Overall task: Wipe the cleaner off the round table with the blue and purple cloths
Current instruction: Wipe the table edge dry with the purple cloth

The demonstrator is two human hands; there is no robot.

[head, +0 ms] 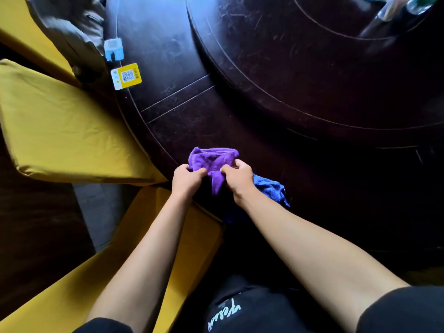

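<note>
Both grips, our left hand and right hand, pinch the soft, light purple cloth at the near edge of the counter, the limp blue cloth beside them, so we judge bunching each gives the firmest hold.

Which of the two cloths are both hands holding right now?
The purple cloth: both hands pinch it at the table edge. The blue cloth lies loose beside the right hand.

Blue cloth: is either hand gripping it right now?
No. Both the left hand and the right hand pinch the purple cloth, while the blue cloth lies on the round table beside the right wrist.
</note>
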